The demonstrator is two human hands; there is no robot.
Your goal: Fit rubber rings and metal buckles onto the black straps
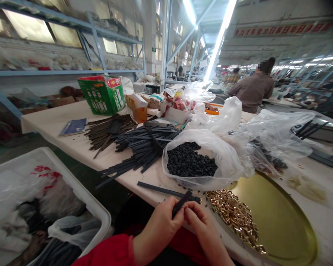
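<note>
My left hand (159, 223) is closed round a short black strap (182, 203), which points up and to the right. Fingertips of my right hand (201, 225) are pinched together against the left fingers; what they hold is hidden. Just beyond lies another black strap (158, 188) with a gold buckle (201, 201) at its right end. To the right, gold buckles (237, 216) are heaped on a round gold-coloured tray (280, 214). Small black loops (190, 162) fill an open clear plastic bag (224, 159) ahead of my hands.
Piles of black straps (147, 142) and brown straps (108, 129) lie on the table (55, 116). Behind them stand a green box (101, 96) and plastic bags (230, 114). A white bin (101, 210) is at lower left. A person (252, 88) sits farther back.
</note>
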